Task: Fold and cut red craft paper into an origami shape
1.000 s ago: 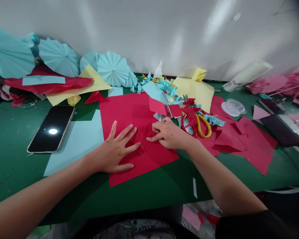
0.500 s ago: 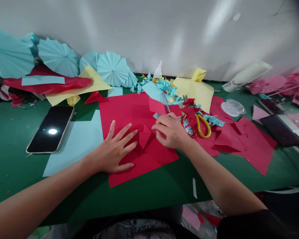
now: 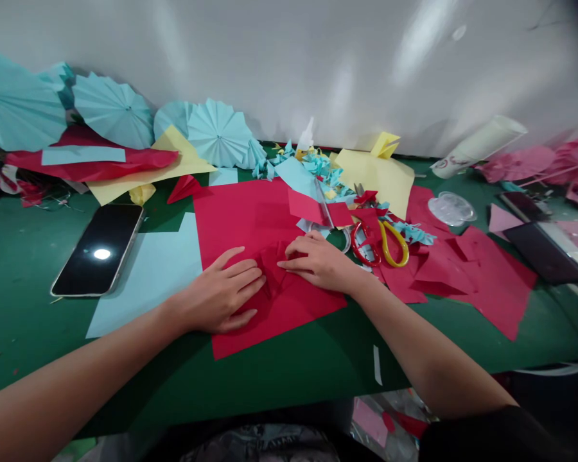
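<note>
A small folded red paper piece [image 3: 272, 269] lies on a large red sheet [image 3: 236, 212] in front of me. My left hand [image 3: 221, 292] rests on the sheet with its fingers stretched out, their tips at the piece's left side. From the right, my right hand [image 3: 320, 262] has its thumb and fingers drawn together on the piece's edge. Just beyond that hand lie scissors with a pale ring handle [image 3: 347, 240], the blades [image 3: 324, 202] pointing away from me. Scissors with red handles [image 3: 366, 244] and a yellow-handled pair [image 3: 394, 245] lie to its right.
Left of the sheet are a phone [image 3: 99, 250] and light-blue paper [image 3: 149, 276]. Pleated blue paper rosettes [image 3: 219, 135] stand along the wall. Blue scraps [image 3: 322, 163], a glue bottle [image 3: 306, 135], yellow paper [image 3: 376, 173] and red offcuts [image 3: 496, 282] lie beyond and right.
My right hand has moved left and slightly toward me, from beside the pale-handled scissors onto the folded red piece. The left hand's fingers have drawn closer together.
</note>
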A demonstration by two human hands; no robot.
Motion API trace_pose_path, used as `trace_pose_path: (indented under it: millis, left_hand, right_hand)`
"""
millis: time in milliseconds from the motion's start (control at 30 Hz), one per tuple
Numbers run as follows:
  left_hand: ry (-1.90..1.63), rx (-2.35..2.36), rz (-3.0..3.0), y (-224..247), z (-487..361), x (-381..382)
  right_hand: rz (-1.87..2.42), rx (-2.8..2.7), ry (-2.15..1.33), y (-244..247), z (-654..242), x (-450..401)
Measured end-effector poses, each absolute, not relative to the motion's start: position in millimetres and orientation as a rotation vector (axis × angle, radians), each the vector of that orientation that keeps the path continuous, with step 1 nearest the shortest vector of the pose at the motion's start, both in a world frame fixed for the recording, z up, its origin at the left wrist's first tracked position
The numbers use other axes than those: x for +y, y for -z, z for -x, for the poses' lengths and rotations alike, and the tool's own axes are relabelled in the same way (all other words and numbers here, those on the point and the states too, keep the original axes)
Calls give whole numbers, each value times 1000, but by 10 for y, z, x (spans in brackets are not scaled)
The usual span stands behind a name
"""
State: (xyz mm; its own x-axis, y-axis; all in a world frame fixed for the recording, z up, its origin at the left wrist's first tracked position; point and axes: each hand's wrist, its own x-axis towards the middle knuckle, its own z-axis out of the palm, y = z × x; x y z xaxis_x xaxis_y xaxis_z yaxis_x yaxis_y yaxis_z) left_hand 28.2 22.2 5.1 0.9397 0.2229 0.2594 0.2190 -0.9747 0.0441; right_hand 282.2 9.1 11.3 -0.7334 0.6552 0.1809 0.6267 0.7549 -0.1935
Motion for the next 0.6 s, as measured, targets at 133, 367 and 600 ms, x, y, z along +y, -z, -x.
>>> trace_pose_path:
  millis: [133,367,600]
  left_hand:
    - [-399,341,-3065,-49,-288,221]
    - [-295,340,-3069,-39,-298,223]
    - [-241,413,-3034,-13,-292,215]
  right_hand:
    - [1024,-2691,-141,-72,-2810,93]
    - [1028,-2553,-206,22,-2748,79]
    - [1108,-2339,-265,95,-2720,94]
